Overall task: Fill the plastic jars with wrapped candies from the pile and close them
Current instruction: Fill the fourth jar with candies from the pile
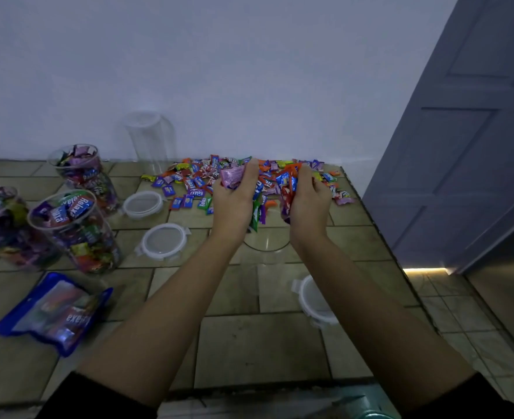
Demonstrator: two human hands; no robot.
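Note:
A pile of wrapped candies (189, 182) in many colours lies at the back of the tiled counter, against the wall. My left hand (234, 198) and my right hand (305, 201) are each closed around a bunch of candies, held side by side just above the rim of a clear empty jar (266, 252) that stands between my forearms. Some candies hang down between the two hands over the jar's mouth. Three jars filled with candies (77, 228) stand lidless on the left. Another empty clear jar (151, 140) stands by the wall.
Two white-rimmed lids (142, 204) (163, 241) lie left of my hands, a third lid (313, 300) under my right forearm. A blue candy bag (53, 313) lies at front left. The counter's edge runs along the right, beside a grey door (467, 146).

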